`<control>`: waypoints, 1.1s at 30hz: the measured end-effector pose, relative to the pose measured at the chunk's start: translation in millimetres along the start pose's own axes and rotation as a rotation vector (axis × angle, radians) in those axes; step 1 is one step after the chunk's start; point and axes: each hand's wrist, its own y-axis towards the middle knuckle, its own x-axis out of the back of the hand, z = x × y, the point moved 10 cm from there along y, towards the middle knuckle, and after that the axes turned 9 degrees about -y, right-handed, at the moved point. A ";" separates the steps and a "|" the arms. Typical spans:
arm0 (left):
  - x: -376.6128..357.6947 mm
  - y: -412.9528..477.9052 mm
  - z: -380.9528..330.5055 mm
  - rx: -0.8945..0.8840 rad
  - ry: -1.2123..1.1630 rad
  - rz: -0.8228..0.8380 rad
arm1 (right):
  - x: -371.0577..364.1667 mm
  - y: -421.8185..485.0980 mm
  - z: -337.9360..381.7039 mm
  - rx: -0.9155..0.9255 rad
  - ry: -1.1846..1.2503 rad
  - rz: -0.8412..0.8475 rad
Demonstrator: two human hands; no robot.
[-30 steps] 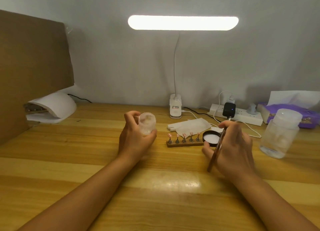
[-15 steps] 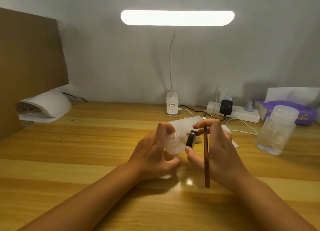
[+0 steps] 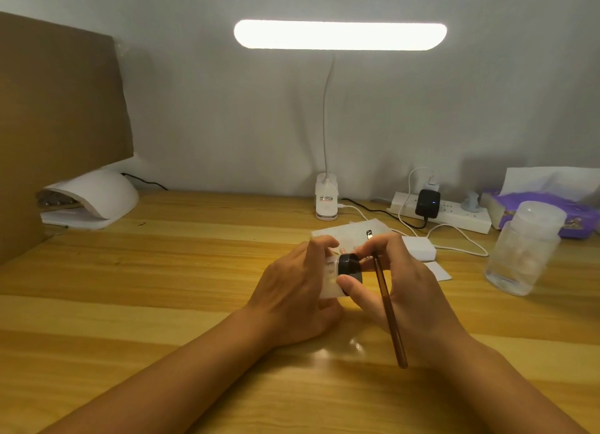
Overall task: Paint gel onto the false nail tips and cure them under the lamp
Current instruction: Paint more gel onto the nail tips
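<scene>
My left hand (image 3: 293,295) grips a small frosted gel jar (image 3: 331,277) above the middle of the wooden table. My right hand (image 3: 406,284) pinches the jar's black lid (image 3: 350,264) against the jar's mouth, thumb and fingers curled round its rim. The same hand also holds a brown brush (image 3: 388,313), whose handle slants down toward me. The false nail tips (image 3: 348,248) on their stand are almost wholly hidden behind my hands. The white curing lamp (image 3: 97,199) sits at the far left by the cardboard.
A clip desk lamp (image 3: 327,203) glows at the back centre. A power strip (image 3: 444,214) with plugs and cables lies to its right. A clear lidded bottle (image 3: 522,248) and a purple tissue pack (image 3: 545,212) stand at right. White paper (image 3: 350,230) lies behind my hands. Brown cardboard (image 3: 58,125) walls the left.
My right hand lifted the black lid from the table beside the nail stand and brought it to the jar. My left hand moved the jar right to meet it.
</scene>
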 end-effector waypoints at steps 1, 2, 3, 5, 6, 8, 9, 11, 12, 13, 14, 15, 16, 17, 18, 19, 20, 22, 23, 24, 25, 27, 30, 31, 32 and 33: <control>1.1 -0.3 -2.4 -0.009 0.016 -0.002 | 0.9 0.3 0.0 -0.004 -0.011 -0.011; 2.6 -0.4 -4.7 -0.016 0.025 -0.005 | 1.9 0.6 0.0 -0.011 -0.023 -0.023; 3.9 -0.3 -7.0 -0.025 0.034 -0.005 | 2.7 0.5 -0.3 -0.020 -0.035 -0.039; 3.7 0.7 -11.8 -0.053 0.059 0.008 | 4.5 -0.4 -1.5 -0.044 -0.066 -0.081; 2.1 1.0 -14.3 -0.072 0.071 0.020 | 5.7 -1.0 -2.0 -0.058 -0.083 -0.104; -1.8 1.2 -17.8 -0.099 0.066 0.041 | 7.5 -1.9 -2.0 -0.065 -0.109 -0.142; -2.9 1.3 -16.9 -0.092 0.038 0.048 | 7.6 -2.7 -2.2 -0.062 -0.106 -0.151; -0.7 1.8 -10.4 -0.038 -0.048 0.034 | 5.1 -4.2 -2.1 -0.043 -0.059 -0.135; 1.3 1.9 -6.9 -0.016 -0.079 0.022 | 2.6 -4.5 -0.1 -0.019 -0.045 -0.116; 2.6 2.0 -4.9 -0.007 -0.093 0.016 | 0.9 -4.9 3.3 0.012 -0.050 -0.103; 3.1 2.1 -4.6 -0.007 -0.095 0.018 | 0.3 -5.2 7.0 0.037 -0.070 -0.097; 3.0 2.0 -5.6 -0.014 -0.089 0.022 | 0.2 -5.5 9.3 0.053 -0.084 -0.097; 2.7 1.8 -7.1 -0.023 -0.079 0.025 | 0.1 -5.4 10.5 0.056 -0.093 -0.099; 2.4 1.5 -8.7 -0.033 -0.066 0.024 | 0.3 -5.6 10.6 0.053 -0.095 -0.106; 2.6 1.3 -10.3 -0.046 -0.050 0.021 | 0.4 -6.1 9.4 0.034 -0.082 -0.112; 3.0 1.1 -11.9 -0.060 -0.034 0.018 | -0.3 -6.8 6.6 0.000 -0.049 -0.112; 3.7 0.9 -13.3 -0.076 -0.020 0.013 | -1.9 -7.8 2.9 -0.043 -0.016 -0.105; 5.9 1.2 -14.6 -0.102 0.004 0.003 | -5.3 -9.0 -1.8 -0.106 0.025 -0.102; 6.3 1.4 -15.2 -0.112 0.015 0.002 | -6.0 -8.9 -2.8 -0.124 0.031 -0.105; 6.2 1.2 -16.0 -0.121 0.027 0.001 | -5.9 -8.3 -2.5 -0.136 0.027 -0.109; 5.2 0.9 -17.0 -0.130 0.036 0.000 | -4.7 -7.8 -2.6 -0.141 0.014 -0.117; 3.2 0.6 -18.4 -0.138 0.034 -0.001 | -1.0 -6.8 -3.9 -0.147 -0.014 -0.133; 2.1 1.3 -18.6 -0.127 -0.025 0.005 | 2.8 -6.2 -8.7 -0.163 -0.004 -0.132; 1.6 1.4 -19.3 -0.132 -0.031 0.008 | 3.3 -5.9 -8.9 -0.153 0.012 -0.129; 1.0 1.4 -20.3 -0.139 -0.033 0.015 | 3.7 -5.4 -7.3 -0.131 0.024 -0.128; 0.0 1.3 -21.3 -0.145 -0.037 0.026 | 5.2 -5.1 -3.9 -0.096 0.014 -0.134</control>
